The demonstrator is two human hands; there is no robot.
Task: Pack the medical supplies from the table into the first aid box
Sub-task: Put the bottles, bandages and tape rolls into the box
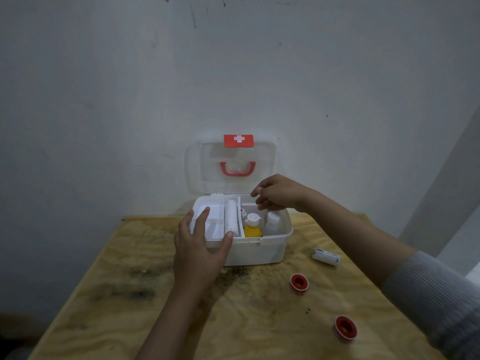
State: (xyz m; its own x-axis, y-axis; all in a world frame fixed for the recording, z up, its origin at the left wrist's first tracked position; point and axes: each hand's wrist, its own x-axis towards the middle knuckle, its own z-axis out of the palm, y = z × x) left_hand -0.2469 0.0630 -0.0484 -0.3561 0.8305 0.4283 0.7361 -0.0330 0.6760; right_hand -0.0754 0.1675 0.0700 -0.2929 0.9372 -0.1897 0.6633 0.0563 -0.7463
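Note:
The white first aid box stands open at the table's far edge, its clear lid upright against the wall. Inside, a white tray fills the left half, with a bandage roll lying in it. A yellow bottle and a white bottle stand in the right half. My left hand grips the box's front left corner and the tray's edge. My right hand hovers over the right half, fingers apart and empty. On the table lie a wrapped bandage roll and two red tape rolls.
The wooden table is stained dark in front of the box. A grey wall stands right behind the box. The table's left edge drops off to a dark floor.

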